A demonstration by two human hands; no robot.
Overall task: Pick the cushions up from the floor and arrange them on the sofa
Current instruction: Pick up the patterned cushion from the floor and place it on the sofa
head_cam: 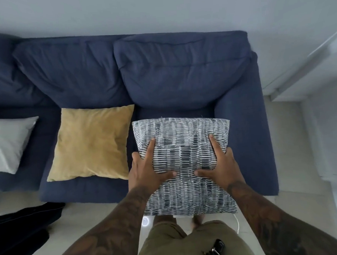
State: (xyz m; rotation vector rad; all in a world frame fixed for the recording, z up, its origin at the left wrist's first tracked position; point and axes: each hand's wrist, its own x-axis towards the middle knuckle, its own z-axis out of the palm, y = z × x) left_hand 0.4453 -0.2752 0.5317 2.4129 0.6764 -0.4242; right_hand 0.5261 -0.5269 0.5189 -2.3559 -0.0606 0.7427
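Note:
I hold a blue-and-white patterned cushion (184, 138) between both hands, above the right seat of the dark blue sofa (242, 122). My left hand (146, 168) grips its left side and my right hand (221, 163) grips its right side, thumbs on top. The cushion's near edge hangs past the sofa's front edge. A yellow cushion (91, 142) lies flat on the middle seat, just left of the patterned one. A light grey cushion (6, 143) lies on the seat at the far left, partly cut off by the frame.
A dark cloth (21, 225) lies on the pale tiled floor at the lower left. A white cable (237, 223) runs on the floor under the patterned cushion. White wall and a ledge (308, 69) stand right of the sofa's armrest.

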